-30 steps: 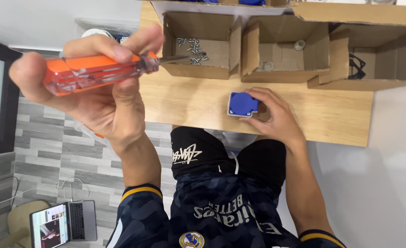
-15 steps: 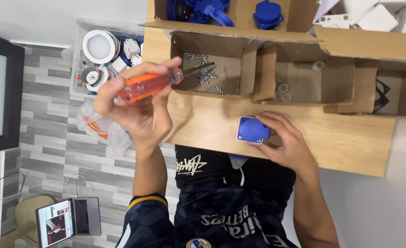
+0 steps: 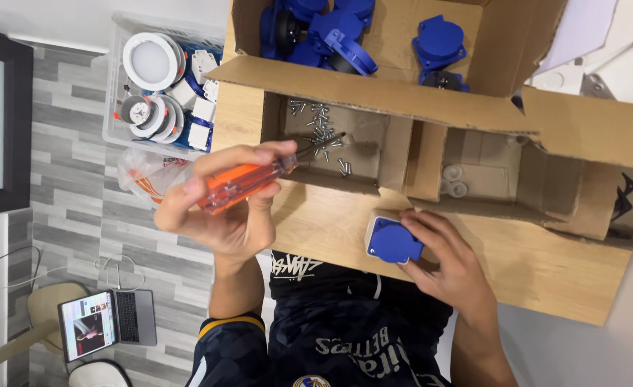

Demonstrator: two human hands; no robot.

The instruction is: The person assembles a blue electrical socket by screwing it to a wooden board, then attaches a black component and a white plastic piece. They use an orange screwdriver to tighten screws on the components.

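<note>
My left hand (image 3: pixel 223 208) grips an orange-handled screwdriver (image 3: pixel 241 183). Its metal tip (image 3: pixel 331 140) reaches into a cardboard box compartment (image 3: pixel 395 154) among several loose screws (image 3: pixel 320 125). My right hand (image 3: pixel 449 261) rests on the wooden table (image 3: pixel 531 269) and holds a blue and white socket housing (image 3: pixel 392 240) against the tabletop near the front edge.
A second compartment holds small white round parts (image 3: pixel 454 180). A larger cardboard box (image 3: pixel 499 43) behind holds several blue sockets (image 3: pixel 438 43). A clear bin (image 3: pixel 116 107) of round white lamps stands at the left, with a plastic bag (image 3: pixel 144 175) beside it. An open laptop (image 3: pixel 105 326) lies on the floor.
The screwdriver has moved away from the camera and down, its tip now inside the screw compartment. The view has shifted, showing more of the boxes behind. My right hand stays on the socket.
</note>
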